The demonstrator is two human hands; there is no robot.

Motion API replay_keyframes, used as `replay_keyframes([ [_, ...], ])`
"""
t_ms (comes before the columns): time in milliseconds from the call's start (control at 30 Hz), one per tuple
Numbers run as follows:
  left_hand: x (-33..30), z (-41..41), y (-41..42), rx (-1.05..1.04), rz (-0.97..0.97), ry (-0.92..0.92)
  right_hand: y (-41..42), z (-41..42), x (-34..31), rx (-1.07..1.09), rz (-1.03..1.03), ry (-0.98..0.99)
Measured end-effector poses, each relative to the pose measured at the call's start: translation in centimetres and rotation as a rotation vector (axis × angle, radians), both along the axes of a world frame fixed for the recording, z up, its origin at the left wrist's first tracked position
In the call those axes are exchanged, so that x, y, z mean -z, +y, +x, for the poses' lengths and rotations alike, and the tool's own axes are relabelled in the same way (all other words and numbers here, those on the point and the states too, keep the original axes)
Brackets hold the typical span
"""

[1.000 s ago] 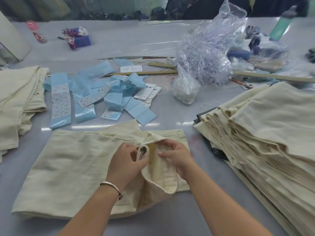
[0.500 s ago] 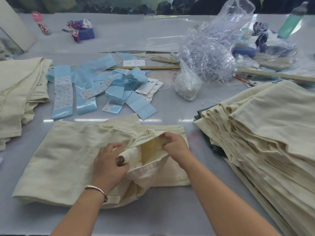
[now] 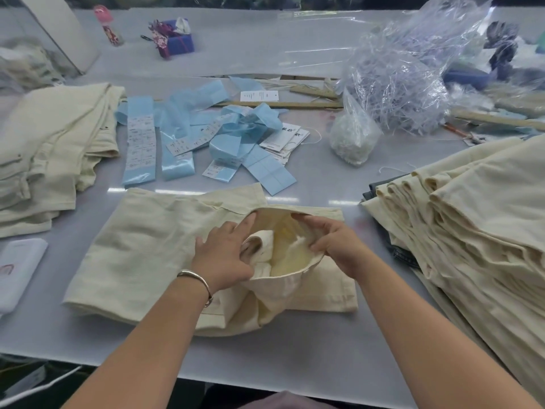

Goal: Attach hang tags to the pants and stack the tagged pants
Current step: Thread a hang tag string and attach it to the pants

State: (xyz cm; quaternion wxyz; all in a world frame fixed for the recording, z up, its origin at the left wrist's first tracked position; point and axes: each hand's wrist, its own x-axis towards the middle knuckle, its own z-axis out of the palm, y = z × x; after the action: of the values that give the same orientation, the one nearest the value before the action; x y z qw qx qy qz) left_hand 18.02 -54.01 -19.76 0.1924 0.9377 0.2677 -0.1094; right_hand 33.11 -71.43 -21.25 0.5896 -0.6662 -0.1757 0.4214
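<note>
Only one view is given, so nothing is shared between cameras. The scene is seen from the person's head, from above and slightly behind the grip, looking forward and down along both forearms. The left hand [image 3: 221, 255] and right hand [image 3: 336, 246] are caught close, just below centre, where the cream pants [image 3: 141, 249] are gripped. The table [image 3: 295, 361] is taken in wide: its near edge is framed below the grip, its far side well beyond it at the top. Straight edges are bent by the wide lens, and the stack of pants [image 3: 477, 219] to the right of the grip is cut by the frame.
</note>
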Motion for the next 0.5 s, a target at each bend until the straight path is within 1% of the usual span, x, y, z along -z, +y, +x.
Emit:
replay_keyframes([
  [33,0.1,-0.4,-0.1,0.02,-0.011,0.012,-0.3,-0.2,-0.1,-0.068,-0.03,-0.085],
  [100,0.6,-1.4,-0.6,0.035,-0.046,-0.007,-1.1,-0.8,0.0,-0.243,-0.166,-0.293],
  [133,1.0,-1.9,-1.0,0.041,-0.034,-0.021,-1.5,-1.2,0.4,-0.325,-0.243,-0.373],
  [167,1.7,-2.4,-1.5,0.048,0.006,-0.034,-2.1,-1.8,1.0,-0.382,-0.308,-0.428],
  [233,3.0,-3.1,-2.6,0.038,0.108,-0.074,-2.9,-3.2,1.9,-0.386,-0.367,-0.477],
  [267,3.5,-3.3,-3.0,0.019,0.135,-0.1,-3.1,-3.7,2.3,-0.338,-0.358,-0.471],
  [300,3.9,-3.3,-3.2,-0.003,0.141,-0.122,-3.1,-3.9,2.4,-0.264,-0.318,-0.426],
  [367,3.9,-2.8,-2.8,-0.033,0.091,-0.113,-2.4,-3.5,2.5,-0.097,-0.169,-0.231],
  [433,3.2,-2.0,-1.8,-0.058,-0.054,-0.056,-1.7,-2.7,2.1,0.001,-0.081,-0.079],
  [500,2.2,-1.4,-0.3,-0.11,-0.233,-0.092,-1.1,-2.3,1.4,0.023,-0.048,-0.059],
])
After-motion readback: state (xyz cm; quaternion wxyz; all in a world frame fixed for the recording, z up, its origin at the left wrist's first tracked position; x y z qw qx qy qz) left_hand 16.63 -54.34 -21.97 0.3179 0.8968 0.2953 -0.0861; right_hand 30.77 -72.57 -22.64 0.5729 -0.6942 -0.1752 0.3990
